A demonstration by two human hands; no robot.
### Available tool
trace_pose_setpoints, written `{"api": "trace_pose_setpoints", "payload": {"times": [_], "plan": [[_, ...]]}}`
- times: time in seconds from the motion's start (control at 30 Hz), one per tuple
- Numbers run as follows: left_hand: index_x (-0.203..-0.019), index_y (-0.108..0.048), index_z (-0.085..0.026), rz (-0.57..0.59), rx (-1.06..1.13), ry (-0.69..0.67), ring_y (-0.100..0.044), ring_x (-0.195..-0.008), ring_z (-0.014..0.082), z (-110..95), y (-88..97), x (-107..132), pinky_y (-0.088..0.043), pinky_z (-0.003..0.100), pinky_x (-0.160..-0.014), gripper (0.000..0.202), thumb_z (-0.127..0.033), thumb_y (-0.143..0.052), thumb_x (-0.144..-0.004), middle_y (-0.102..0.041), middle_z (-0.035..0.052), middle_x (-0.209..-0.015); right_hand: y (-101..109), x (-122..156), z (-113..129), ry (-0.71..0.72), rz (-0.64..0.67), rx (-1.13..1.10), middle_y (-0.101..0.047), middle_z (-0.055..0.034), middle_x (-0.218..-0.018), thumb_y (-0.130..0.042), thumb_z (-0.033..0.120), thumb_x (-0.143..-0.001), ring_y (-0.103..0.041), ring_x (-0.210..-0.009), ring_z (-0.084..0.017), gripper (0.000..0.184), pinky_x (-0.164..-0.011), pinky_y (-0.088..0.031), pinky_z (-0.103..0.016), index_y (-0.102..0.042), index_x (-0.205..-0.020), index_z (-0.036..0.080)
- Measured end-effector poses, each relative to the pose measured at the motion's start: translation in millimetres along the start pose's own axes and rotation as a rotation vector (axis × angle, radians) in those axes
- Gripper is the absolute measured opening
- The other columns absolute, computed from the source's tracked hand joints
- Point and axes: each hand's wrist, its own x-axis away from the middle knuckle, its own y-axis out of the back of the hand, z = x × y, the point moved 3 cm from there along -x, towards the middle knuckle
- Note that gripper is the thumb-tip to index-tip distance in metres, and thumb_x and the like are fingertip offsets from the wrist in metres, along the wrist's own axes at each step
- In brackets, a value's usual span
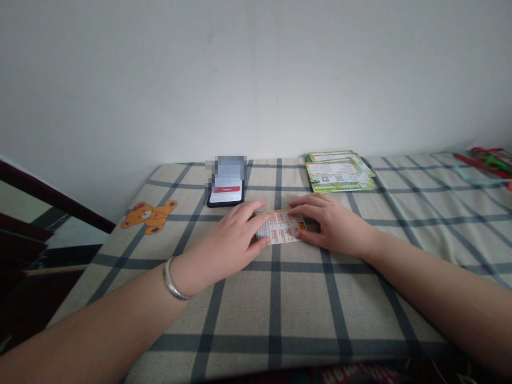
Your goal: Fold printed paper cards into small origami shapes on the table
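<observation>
A small printed card (pixel 280 228) with orange and white text blocks lies flat on the checked cloth. On its left end rest the fingers of my left hand (pixel 234 234), spread apart, with the thumb at the near edge. My right hand (pixel 334 224) touches the card's right end with fingertips and thumb, its fingers also spread. Neither hand lifts the card. A silver bangle (pixel 173 280) circles my left wrist. Just beyond my left hand is a phone (pixel 226 194), its screen lit and partly blurred out.
A stack of green-and-white leaflets (pixel 340 173) lies near the wall, beyond my right hand. An orange bear figure (pixel 149 216) is at the table's left side. Red and green items (pixel 490 162) sit at the far right. The checked tablecloth (pixel 300 304) has wrinkles on the right.
</observation>
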Motion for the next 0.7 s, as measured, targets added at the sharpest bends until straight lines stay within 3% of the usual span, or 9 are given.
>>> {"api": "trace_pose_setpoints", "payload": {"times": [0.1, 0.37, 0.53, 0.7], "plan": [[-0.131, -0.049, -0.015, 0.016, -0.026, -0.013, -0.04, -0.13, 0.0242, 0.0, -1.0, -1.7, -0.035, 0.043, -0.112, 0.042, -0.025, -0.052, -0.091, -0.049, 0.0101, -0.137, 0.1, -0.5, 0.9, -0.023, 0.008, 0.078, -0.062, -0.0081, -0.124, -0.057, 0.038, -0.088, -0.056, -0.11, -0.025, 0.037, -0.098, -0.044, -0.042, -0.063, -0.119, 0.018], [-0.134, -0.046, -0.012, 0.009, -0.1, -0.003, -0.042, -0.127, 0.0258, 2.4, -1.5, -0.6, -0.036, 0.044, -0.11, 0.05, -0.034, -0.055, -0.09, -0.05, 0.0111, -0.135, 1.7, 1.4, 3.4, -0.05, 0.008, 0.13, -0.06, -0.0124, -0.126, -0.061, 0.058, -0.08, -0.055, -0.111, -0.029, 0.06, -0.098, -0.045, -0.048, -0.061, -0.123, 0.015], [-0.129, -0.05, -0.017, 0.047, -0.111, -0.065, -0.047, -0.119, 0.0255, 4.3, -0.4, 0.2, -0.041, 0.044, -0.104, 0.049, -0.043, -0.059, -0.088, -0.053, 0.0086, -0.13, 3.7, 2.3, 4.4, 0.048, 0.001, 0.088, -0.061, -0.0099, -0.124, -0.064, 0.051, -0.081, -0.055, -0.112, -0.027, 0.048, -0.096, -0.046, -0.045, -0.064, -0.118, 0.021], [-0.125, -0.054, -0.02, 0.079, -0.099, -0.068, -0.048, -0.117, 0.0248, 4.0, 1.6, 0.1, -0.042, 0.043, -0.102, 0.042, -0.04, -0.06, -0.088, -0.054, 0.0073, -0.126, 3.2, 2.4, 7.1, 0.109, 0.0, 0.062, -0.066, -0.0082, -0.114, -0.064, 0.038, -0.081, -0.06, -0.103, -0.024, 0.035, -0.091, -0.048, -0.041, -0.067, -0.11, 0.018]]}}
